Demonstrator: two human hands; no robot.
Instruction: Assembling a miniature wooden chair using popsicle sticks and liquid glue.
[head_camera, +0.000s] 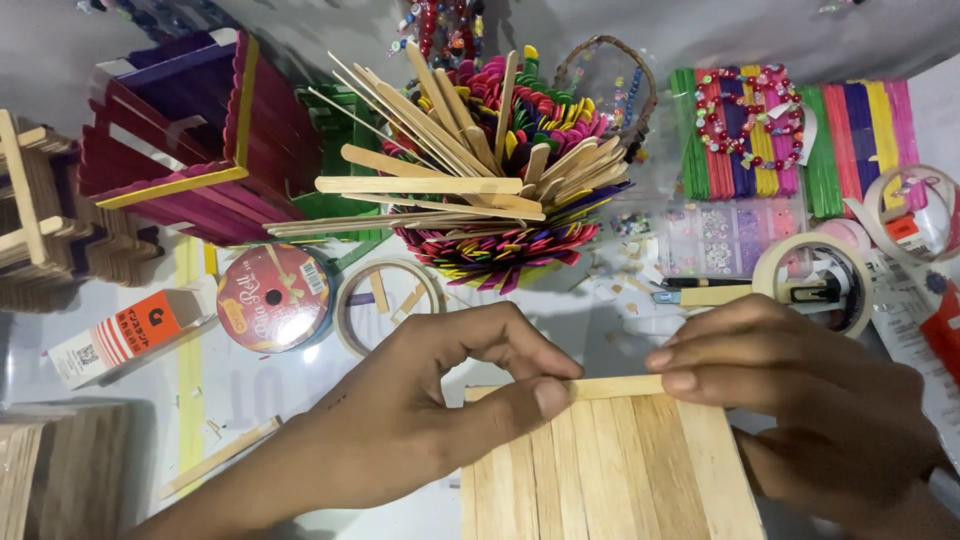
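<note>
Head view, both hands on a flat panel of plain wooden sticks (610, 465), bottom centre of frame on a pale tabletop (250, 390). A single plain cross stick (615, 386) lies across the panel's far edge, touching it. Left hand (420, 420) pinches the stick's left end, thumb underneath or in front, index curled over the top, fingers closed on it. Right hand (790, 385) presses the stick's right end with flat fingertips, also closed on it, not a full wrap.

Step in hand, as I judge it: seating the cross stick on the panel edge. Next move likely calls for even pressure at both ends and keeping the stick square to the panel slats; glue not visible, cannot tell.

Cross stick's long axis runs left-right across frame, right end tilted very slightly up. Panel slats run the other way, toward and away from the person.

Beyond the panel: a bundle of plain and coloured sticks (490, 180) standing up, a red tape roll (272, 297) to the far left, a masking tape ring (812, 280) to the far right, a purple stick box (190, 140) further left.
</note>
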